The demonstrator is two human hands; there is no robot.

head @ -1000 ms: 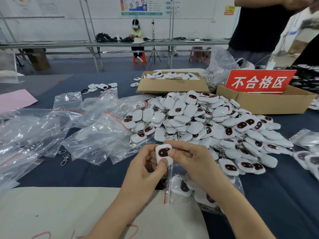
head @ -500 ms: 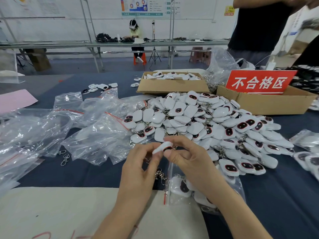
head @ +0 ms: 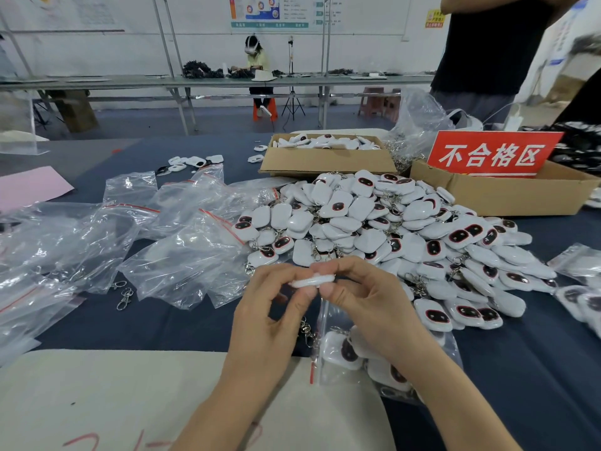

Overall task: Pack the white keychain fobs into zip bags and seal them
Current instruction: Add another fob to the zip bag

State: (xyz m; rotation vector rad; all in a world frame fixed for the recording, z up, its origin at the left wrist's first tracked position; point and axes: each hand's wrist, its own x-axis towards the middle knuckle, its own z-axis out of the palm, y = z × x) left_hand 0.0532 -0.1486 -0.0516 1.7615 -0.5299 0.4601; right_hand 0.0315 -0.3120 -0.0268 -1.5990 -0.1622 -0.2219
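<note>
One white rounded plastic keychain fob: pinched edge-on by my left hand and right hand, just above the clear red-striped zip bag. Bag was part-filled and unsealed, I judged; big fob heap beyond it lay unpacked.

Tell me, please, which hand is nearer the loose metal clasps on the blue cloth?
Left. The left hand is just right of the loose metal clasps; the right hand lies farther right, beyond the left.

One cam, head-worn, wide-angle, looking fwd & down across the table. Close in at lower centre: left hand & right hand on a fob. Far wall at top, well away.
</note>
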